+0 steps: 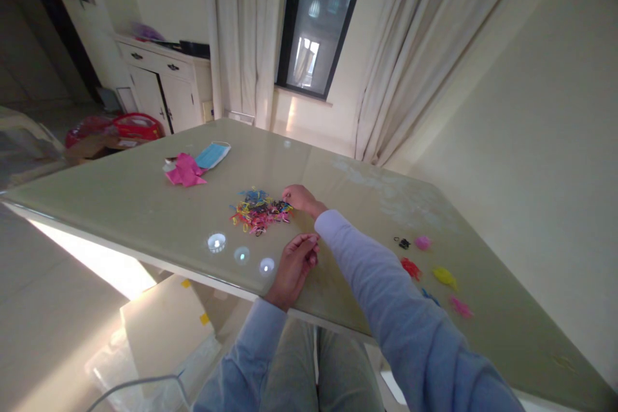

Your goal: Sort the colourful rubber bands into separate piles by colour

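A mixed heap of small coloured bands (261, 211) lies on the greenish table (193, 215). At the heap's right edge, my right hand (300, 197) is closed, its fingertips touching the dark pieces; what they pinch is too small to make out. Nearer to me, my left hand (295, 265) rests by the table's front edge with fingers curled together; anything inside them is hidden. Separate small piles sit to the right of my right arm: black (404, 243), pink (423, 243), red (411, 268), yellow (445, 277), blue (429, 297) and another pink (461, 306).
A pink crumpled piece (186, 170) and a blue face mask (213, 155) lie at the table's back left. Behind stand a white cabinet (159, 77) and curtains (246, 32). A box (167, 325) is on the floor below the front edge.
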The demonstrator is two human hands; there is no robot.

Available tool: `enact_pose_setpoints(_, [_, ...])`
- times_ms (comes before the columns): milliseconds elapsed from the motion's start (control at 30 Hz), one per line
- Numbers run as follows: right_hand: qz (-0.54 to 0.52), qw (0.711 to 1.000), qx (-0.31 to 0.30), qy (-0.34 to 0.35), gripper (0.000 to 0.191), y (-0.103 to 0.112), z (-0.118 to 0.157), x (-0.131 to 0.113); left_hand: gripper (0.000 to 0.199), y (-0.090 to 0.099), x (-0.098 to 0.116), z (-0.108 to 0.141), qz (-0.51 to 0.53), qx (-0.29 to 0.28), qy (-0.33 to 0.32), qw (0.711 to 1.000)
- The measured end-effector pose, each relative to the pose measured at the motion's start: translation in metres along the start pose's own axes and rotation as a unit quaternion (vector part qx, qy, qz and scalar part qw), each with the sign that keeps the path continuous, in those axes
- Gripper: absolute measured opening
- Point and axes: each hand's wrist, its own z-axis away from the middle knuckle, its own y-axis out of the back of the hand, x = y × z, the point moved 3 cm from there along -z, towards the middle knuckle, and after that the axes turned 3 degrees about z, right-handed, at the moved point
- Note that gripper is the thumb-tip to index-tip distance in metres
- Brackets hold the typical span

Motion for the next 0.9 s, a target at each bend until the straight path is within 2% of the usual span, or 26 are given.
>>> enact_pose_setpoints(100, [0.002, 1.0, 0.018, -0.002, 0.015, 0.001, 0.003, -0.002, 0.03, 0.0, 0.0, 0.0, 0.004, 0.001, 0.0, 1.0])
enact_pose_setpoints(333, [-0.022, 0.997, 0.07, 0.019, 0.016, 0.007, 0.014, 0.002, 0.03, 0.002, -0.001, -0.002, 0.006, -0.002, -0.002, 1.0])
enact_pose_setpoints(567, [-0.095, 0.985, 0.14, 0.036, 0.012, 0.032, 0.04, 0.024, 0.031, 0.0, 0.002, 0.0, -0.001, 0.013, 0.006, 1.0])
enact_pose_setpoints(733, [-0.194, 0.959, 0.207, 0.006, 0.015, 0.047, 0.081, 0.051, 0.03, 0.003, 0.003, -0.001, -0.002, 0.015, 0.006, 1.0])
enact_pose_setpoints(833, [-0.254, 0.94, 0.227, -0.025, 0.025, 0.048, 0.119, 0.063, 0.026, 0.006, 0.004, 0.001, 0.017, 0.014, 0.007, 1.0])
enact_pose_setpoints(900, [-0.323, 0.915, 0.238, -0.047, 0.031, 0.046, 0.152, 0.069, 0.024, 0.007, 0.004, 0.004, 0.034, 0.015, 0.016, 0.999])
